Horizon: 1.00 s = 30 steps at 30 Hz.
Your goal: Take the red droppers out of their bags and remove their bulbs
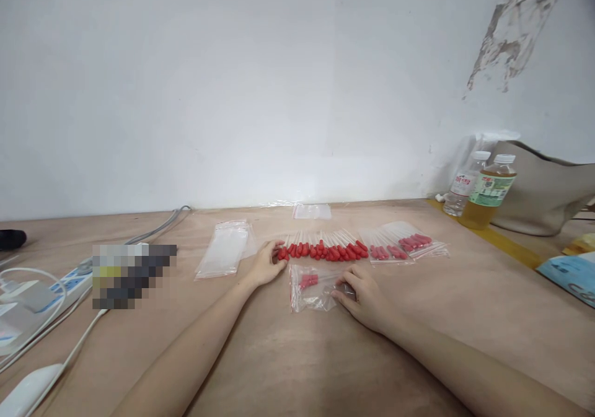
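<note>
A row of red-tipped white sticks lies on the table, red ends toward me. At the row's left end, my left hand has its fingers closed around a red tip. Just in front of the row lies a transparent zip bag with a few red-tipped pieces inside. My right hand grips this bag's right end between thumb and fingers. Right of the row, filled bags hold more red-tipped sticks, and another filled bag overlaps them. A stack of flat, transparent bags lies left of my left hand.
Another flat bag lies by the wall. Two bottles and a grey-beige bag stand at the back right, near a blue packet. A power strip with white cables occupies the left side, next to a pixelated patch.
</note>
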Motion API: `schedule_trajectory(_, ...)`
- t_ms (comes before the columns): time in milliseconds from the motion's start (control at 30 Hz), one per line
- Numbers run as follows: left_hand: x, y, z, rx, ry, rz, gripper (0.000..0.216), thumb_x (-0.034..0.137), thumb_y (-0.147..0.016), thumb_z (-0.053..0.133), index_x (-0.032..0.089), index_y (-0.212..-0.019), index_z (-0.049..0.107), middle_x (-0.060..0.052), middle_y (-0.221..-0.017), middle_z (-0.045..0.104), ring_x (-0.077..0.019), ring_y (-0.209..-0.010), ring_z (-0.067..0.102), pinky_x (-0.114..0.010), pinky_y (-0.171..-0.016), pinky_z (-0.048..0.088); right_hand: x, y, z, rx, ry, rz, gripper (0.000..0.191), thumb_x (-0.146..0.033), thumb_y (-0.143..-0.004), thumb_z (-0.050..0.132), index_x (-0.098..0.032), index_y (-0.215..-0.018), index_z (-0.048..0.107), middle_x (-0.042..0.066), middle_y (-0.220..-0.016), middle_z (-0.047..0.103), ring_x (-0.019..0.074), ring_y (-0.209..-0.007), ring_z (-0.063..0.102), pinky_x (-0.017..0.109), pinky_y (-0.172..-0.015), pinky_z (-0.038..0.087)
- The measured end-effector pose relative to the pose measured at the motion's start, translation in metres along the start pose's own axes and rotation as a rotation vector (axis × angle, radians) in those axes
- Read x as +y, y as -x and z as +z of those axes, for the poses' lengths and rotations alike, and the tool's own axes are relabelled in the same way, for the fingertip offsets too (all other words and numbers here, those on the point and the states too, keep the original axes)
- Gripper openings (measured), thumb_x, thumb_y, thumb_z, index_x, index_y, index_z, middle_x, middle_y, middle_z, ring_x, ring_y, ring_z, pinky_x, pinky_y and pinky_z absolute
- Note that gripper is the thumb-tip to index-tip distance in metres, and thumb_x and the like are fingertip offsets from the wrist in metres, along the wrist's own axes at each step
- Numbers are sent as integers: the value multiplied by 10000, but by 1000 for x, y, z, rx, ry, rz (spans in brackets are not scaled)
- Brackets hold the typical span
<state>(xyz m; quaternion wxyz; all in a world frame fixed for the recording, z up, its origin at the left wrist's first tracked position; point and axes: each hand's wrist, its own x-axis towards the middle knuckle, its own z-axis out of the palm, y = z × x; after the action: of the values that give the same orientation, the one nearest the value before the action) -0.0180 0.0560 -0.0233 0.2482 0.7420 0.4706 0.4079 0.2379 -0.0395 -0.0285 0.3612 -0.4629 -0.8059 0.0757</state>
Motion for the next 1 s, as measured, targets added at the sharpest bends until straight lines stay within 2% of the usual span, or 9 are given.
schedule_trajectory(167, -6, -7, -3, -45, -14, 52, 385, 172, -657, 562, 152, -1038, 514, -80, -1071, 556, -191, -990, 544, -348, -889, 425, -2, 0, -1, -23, 1, 25, 110, -282, -763, 530, -173, -758, 525, 37, -800, 490, 155, -741, 486, 304, -679, 414)
schedule_trajectory(333, 9, 0, -7, -16, -80, 57, 481, 165, -647, 581, 183, -1115, 476, -74, -1130, 516, -211, -1042, 508, -354, -899, 409, -4, 0, -2, -20, 11, 29, 128, -292, -766, 526, -167, -791, 540, 50, -824, 509, 160, -756, 500, 309, -692, 426)
schedule_trajectory(400, 19, 6, -9, 30, -127, 52, 458, 169, -650, 580, 190, -1097, 483, -70, -1124, 508, -215, -1022, 512, -349, -858, 429, -2, 1, -2, -20, 25, 9, 163, -299, -765, 529, -164, -852, 560, 66, -880, 531, 173, -813, 510, 325, -736, 429)
schedule_trajectory(467, 29, 14, -10, 142, -214, 59, 379, 187, -676, 563, 191, -1050, 499, -61, -1078, 518, -204, -954, 535, -321, -764, 463, 0, 2, -2, -31, 46, -18, 243, -309, -768, 528, -169, -964, 566, 85, -997, 542, 195, -915, 506, 355, -811, 417)
schedule_trajectory(567, 41, 33, -11, 289, -362, 166, 133, 224, -736, 519, 179, -859, 547, -38, -877, 553, -171, -804, 551, -287, -681, 466, 3, 3, -1, -75, 82, -27, 353, -321, -793, 494, -176, -1112, 531, 103, -1160, 511, 229, -1054, 467, 405, -898, 379)
schedule_trajectory(633, 45, 48, -10, 201, -375, 295, 88, 227, -769, 495, 177, -774, 567, -29, -785, 558, -154, -757, 549, -277, -698, 457, 4, 4, -1, -108, 92, -21, 374, -323, -809, 467, -173, -1148, 521, 107, -1195, 504, 239, -1087, 457, 421, -915, 372)
schedule_trajectory(733, 50, 62, -7, -28, -297, 417, 154, 226, -801, 477, 191, -846, 620, -40, -835, 599, -141, -780, 565, -253, -714, 456, 3, 3, -2, -133, 66, -31, 381, -318, -814, 457, -175, -1160, 525, 101, -1207, 505, 230, -1095, 464, 409, -930, 376)
schedule_trajectory(867, 57, 64, -2, -168, -199, 333, 216, 288, -822, 482, 219, -965, 628, -35, -957, 610, -146, -855, 568, -264, -781, 441, 2, 3, -3, -158, 4, -34, 391, -315, -814, 455, -164, -1168, 524, 105, -1219, 499, 217, -1103, 471, 382, -940, 383)
schedule_trajectory(1000, 63, 61, 3, -264, -216, 224, 288, 397, -744, 574, 219, -966, 624, -27, -902, 569, -135, -735, 538, -241, -647, 431, 2, 2, -4, -186, -53, -48, 398, -330, -824, 441, -182, -1188, 507, 97, -1235, 488, 217, -1123, 462, 384, -950, 378)
